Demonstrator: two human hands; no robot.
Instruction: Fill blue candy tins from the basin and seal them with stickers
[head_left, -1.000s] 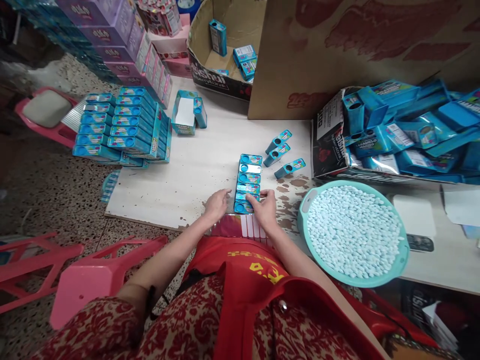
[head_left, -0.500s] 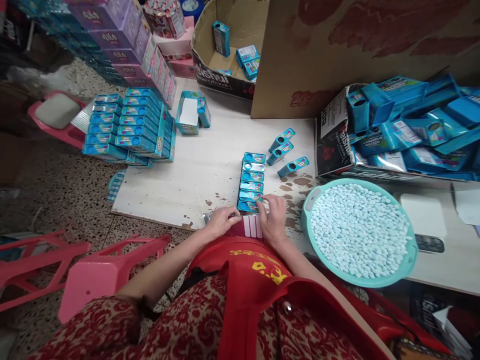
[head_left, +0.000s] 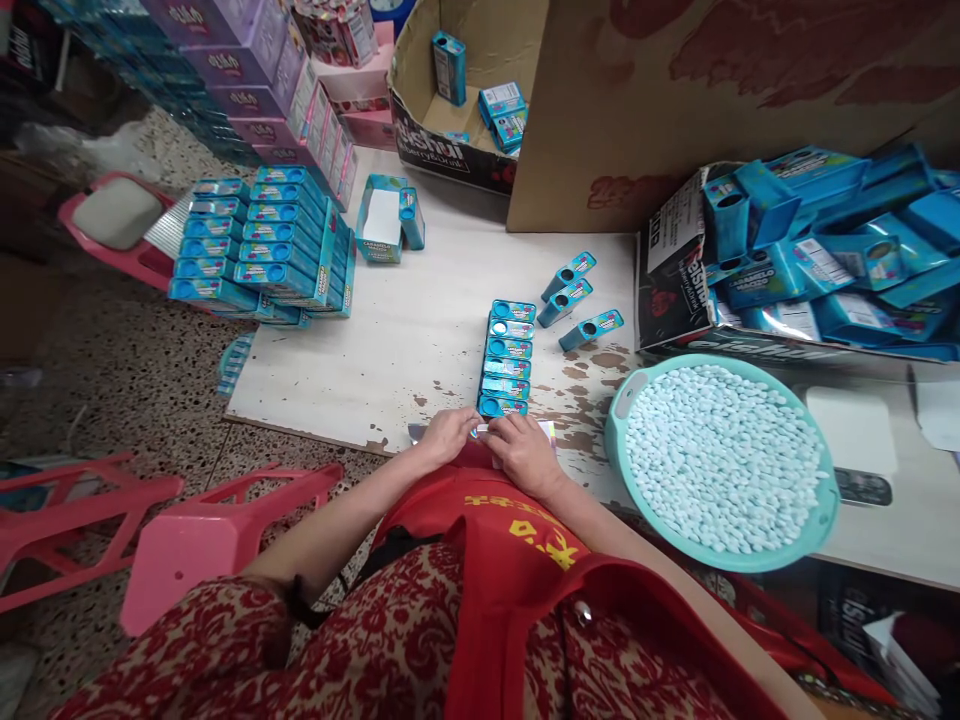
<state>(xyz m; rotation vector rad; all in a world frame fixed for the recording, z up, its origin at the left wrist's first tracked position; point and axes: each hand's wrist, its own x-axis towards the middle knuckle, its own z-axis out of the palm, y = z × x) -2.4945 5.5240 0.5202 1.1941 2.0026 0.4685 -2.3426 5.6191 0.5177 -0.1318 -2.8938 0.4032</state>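
At the table's front edge, my left hand [head_left: 448, 436] and my right hand [head_left: 523, 452] are close together, fingers closed around a small white item [head_left: 481, 429] too small to name. A flat piece with white and coloured parts shows partly under my right hand. Just beyond my fingers stands a row of several blue boxes [head_left: 508, 348] with round lids or holes at their tops. To the right of the row, three blue boxes [head_left: 568, 300] stand apart with dark round openings.
A turquoise basin [head_left: 621, 470] of pale candies stands at the right, below a carton [head_left: 671, 270] heaped with blue boxes. Stacked blue boxes [head_left: 285, 235] and an open blue display box [head_left: 381, 250] are at the left. Another carton [head_left: 450, 155] is behind; pink stools are on the floor.
My right hand has moved left and off the nearest box of the row, in against my left hand. A small white item now shows between them. The view has shifted slightly.
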